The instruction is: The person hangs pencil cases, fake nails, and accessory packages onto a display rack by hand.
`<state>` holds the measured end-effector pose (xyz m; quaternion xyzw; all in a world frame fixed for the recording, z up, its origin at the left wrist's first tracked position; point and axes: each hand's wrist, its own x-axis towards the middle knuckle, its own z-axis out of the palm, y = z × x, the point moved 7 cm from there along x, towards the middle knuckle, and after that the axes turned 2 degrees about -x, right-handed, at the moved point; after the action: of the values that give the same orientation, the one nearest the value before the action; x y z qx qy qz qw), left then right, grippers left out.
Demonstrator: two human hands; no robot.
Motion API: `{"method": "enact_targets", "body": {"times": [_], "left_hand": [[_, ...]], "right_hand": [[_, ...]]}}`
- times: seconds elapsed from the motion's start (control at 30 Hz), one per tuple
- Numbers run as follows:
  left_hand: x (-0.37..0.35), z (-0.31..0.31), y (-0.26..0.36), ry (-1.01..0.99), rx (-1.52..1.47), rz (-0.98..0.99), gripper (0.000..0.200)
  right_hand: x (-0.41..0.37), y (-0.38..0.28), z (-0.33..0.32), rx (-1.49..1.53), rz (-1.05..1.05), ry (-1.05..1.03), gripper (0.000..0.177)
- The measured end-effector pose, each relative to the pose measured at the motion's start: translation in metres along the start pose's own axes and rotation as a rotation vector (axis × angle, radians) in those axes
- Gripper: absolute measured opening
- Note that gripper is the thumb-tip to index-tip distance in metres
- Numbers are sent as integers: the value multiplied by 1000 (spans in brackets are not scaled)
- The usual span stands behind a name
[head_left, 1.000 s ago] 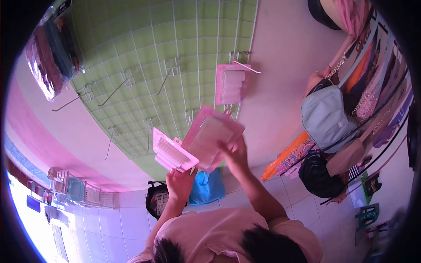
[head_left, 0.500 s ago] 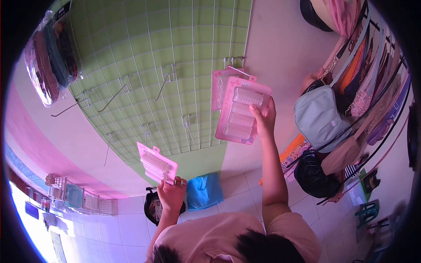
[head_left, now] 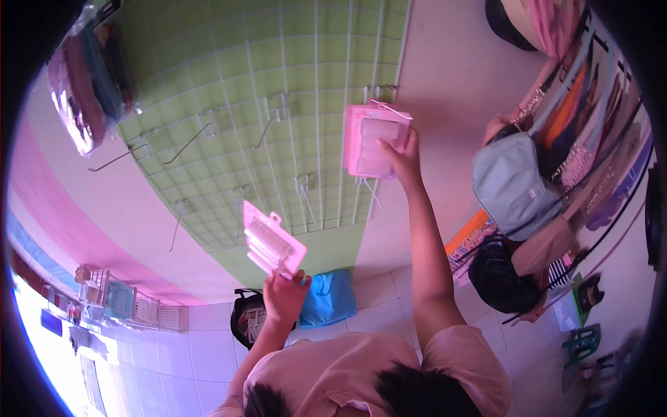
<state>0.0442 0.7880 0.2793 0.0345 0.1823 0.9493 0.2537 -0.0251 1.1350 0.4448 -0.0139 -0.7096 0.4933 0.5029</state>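
Observation:
My right hand (head_left: 404, 156) is closed on the lower right edge of a pink carded pack (head_left: 379, 142) with clear plastic compartments; what these contain is too blurred to tell. This pack lies against the hook (head_left: 392, 109) near the right edge of the white wire grid (head_left: 317, 90), covering most of the pink card behind it. Lower down, my left hand (head_left: 285, 295) grips the bottom of another pink pack (head_left: 267, 240) of clear plastic compartments. That one is tilted, its hanging tab upward, in front of the grid's lower part.
Several bare metal hooks (head_left: 189, 142) stick out from the grid on the green wall. Plastic-wrapped goods (head_left: 87, 83) hang at upper left. Bags, including a grey-blue one (head_left: 517, 184), hang at right. A blue bag (head_left: 328, 299) and a black bag (head_left: 248, 318) stand on the tiled floor.
My right hand has moved up and slightly left, bringing its pack to the hook over the hanging card. My left hand and its pack have shifted right and slightly up.

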Motion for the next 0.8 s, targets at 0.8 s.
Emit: {"method": "enact_targets", "body": {"times": [0.8], "left_hand": [[4,-5,-45,-196,819,-281,50]], "right_hand": [[-34,-73,-46,107,31,-215,54]]}}
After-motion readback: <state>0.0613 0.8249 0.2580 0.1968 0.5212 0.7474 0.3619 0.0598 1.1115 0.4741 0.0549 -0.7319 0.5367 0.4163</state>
